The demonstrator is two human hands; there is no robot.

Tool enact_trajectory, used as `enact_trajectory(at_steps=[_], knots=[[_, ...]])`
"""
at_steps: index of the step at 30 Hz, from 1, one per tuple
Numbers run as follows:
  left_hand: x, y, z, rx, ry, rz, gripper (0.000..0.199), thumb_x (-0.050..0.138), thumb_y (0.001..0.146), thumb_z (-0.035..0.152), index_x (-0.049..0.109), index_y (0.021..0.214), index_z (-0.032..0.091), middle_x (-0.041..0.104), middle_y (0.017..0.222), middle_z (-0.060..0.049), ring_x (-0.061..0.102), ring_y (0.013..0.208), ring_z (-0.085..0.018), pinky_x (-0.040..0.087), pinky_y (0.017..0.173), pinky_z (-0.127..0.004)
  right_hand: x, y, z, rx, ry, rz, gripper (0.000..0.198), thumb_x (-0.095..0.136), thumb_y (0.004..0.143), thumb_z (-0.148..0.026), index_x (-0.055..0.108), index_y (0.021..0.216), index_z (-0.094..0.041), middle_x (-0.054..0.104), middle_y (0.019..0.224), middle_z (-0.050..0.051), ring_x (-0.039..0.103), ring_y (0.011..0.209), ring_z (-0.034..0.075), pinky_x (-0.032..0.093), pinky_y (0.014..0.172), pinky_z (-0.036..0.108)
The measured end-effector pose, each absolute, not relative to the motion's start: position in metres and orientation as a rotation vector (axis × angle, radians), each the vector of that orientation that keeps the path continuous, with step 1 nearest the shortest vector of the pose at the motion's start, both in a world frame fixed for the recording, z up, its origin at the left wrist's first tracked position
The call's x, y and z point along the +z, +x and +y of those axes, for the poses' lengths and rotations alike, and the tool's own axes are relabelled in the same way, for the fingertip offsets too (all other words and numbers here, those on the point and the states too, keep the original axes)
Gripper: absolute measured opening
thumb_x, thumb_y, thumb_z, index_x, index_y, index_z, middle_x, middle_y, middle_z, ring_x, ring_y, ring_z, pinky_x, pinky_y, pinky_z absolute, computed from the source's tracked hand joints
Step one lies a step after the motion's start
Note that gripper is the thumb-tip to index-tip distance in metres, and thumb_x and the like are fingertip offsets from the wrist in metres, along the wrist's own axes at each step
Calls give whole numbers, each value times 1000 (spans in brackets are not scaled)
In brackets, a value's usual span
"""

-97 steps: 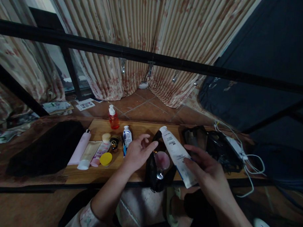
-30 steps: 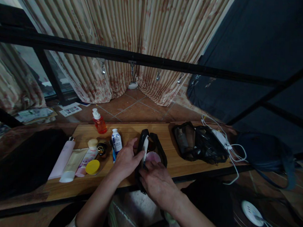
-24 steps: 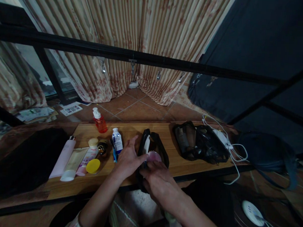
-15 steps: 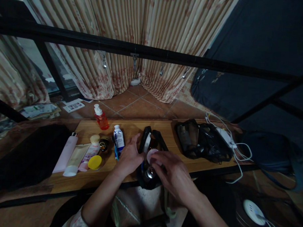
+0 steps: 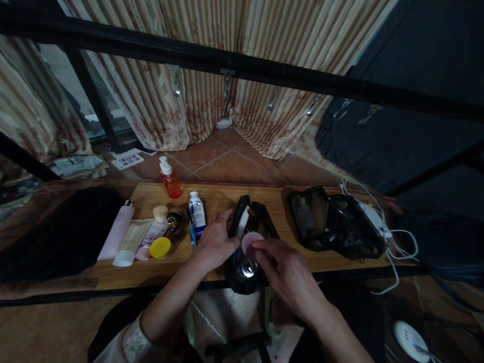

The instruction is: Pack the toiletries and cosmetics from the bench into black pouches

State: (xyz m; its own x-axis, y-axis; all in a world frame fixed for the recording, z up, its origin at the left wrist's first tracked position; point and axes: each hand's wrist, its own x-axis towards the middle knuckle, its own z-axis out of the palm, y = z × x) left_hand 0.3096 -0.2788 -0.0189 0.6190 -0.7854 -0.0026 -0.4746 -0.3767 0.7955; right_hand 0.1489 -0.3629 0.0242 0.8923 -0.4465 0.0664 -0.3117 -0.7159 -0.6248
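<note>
A black toiletry pouch (image 5: 233,276) stands open at the front of the wooden bench (image 5: 213,199). My left hand (image 5: 214,246) is at its left side, thumb on the rim and fingers along the outer wall. Inside the pouch are a white tube (image 5: 244,219) and a shiny silver-topped container (image 5: 247,268). At the pouch's mouth, my right hand (image 5: 289,265) pinches a jar with a round pink lid (image 5: 251,242); the jar's lower part is hidden. Just left of my left hand lie a blue-and-white tube (image 5: 197,214) and a blue toothbrush (image 5: 193,234).
Farther left are a red pump bottle (image 5: 171,184), a yellow-lidded jar (image 5: 161,247), a dark gold-trimmed jar (image 5: 174,221), several cosmetic tubes (image 5: 132,242) and black cloth (image 5: 57,233). Rightward lie a black mesh bag (image 5: 323,226) and a white power strip (image 5: 375,219). A black rail (image 5: 246,65) crosses ahead.
The view has shifted slightly, so the bench sits a bit higher and farther right. Both hands stay at the pouch, and the pink-lidded jar remains at its mouth.
</note>
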Motion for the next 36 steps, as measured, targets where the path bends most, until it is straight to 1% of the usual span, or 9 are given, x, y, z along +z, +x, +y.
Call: enact_trajectory(at_steps=[5,10,16,20,24,27,31,33,36], knots=[[-23,312,-278,-460,2015,-1019,56,58,72,18,48,127,20,58,121,-8,57,110,-22,45,94,-35,28,147,-356,-101,-2377,485,21,51,89,-20,63,106,-23,67,103,3,61,96,18,44,85,31],[-22,311,-277,-469,2036,-1013,55,56,72,16,49,126,22,58,119,-8,60,103,-22,47,90,-34,24,148,-353,-63,-2434,521,24,56,86,-23,63,110,-25,68,106,2,61,100,20,43,88,34],[-17,307,-276,-486,2048,-1015,45,54,78,26,51,123,21,60,111,-7,62,95,-21,48,88,-34,21,149,-353,-62,-2511,489,20,51,89,-25,64,105,-25,68,99,2,62,91,20,44,82,34],[-17,305,-276,-484,2026,-1020,41,53,80,31,53,120,21,62,108,-7,62,97,-22,48,87,-35,17,149,-353,-83,-2520,465,20,48,90,-24,64,103,-25,68,97,2,63,88,19,45,79,33],[-20,305,-275,-436,2026,-1031,36,53,81,31,54,116,22,63,109,-6,60,100,-22,47,88,-34,13,146,-356,-239,-2442,498,21,48,90,-28,63,105,-24,67,106,3,62,97,19,47,84,32],[-19,305,-274,-403,2046,-1026,37,52,82,31,53,118,23,64,108,-5,61,100,-21,47,89,-32,12,144,-364,-468,-2413,604,21,49,90,-33,64,103,-25,67,107,3,61,99,19,47,86,31],[-18,306,-274,-391,2078,-1022,39,51,83,30,51,122,24,67,104,-4,64,94,-20,48,86,-31,6,146,-381,-763,-2499,763,23,55,86,-36,68,101,-24,64,111,6,57,105,22,46,90,36],[-18,307,-274,-395,2079,-1037,42,51,82,25,49,124,23,68,104,-4,65,92,-20,48,84,-30,1,149,-390,-725,-2565,804,24,57,84,-37,70,100,-24,60,118,8,54,111,24,45,93,39],[-16,312,-273,-391,2112,-1037,50,50,79,18,46,129,20,69,103,-5,65,93,-20,48,84,-30,-4,156,-398,-449,-2657,841,24,57,84,-33,70,101,-24,56,124,9,53,114,25,44,94,38]])
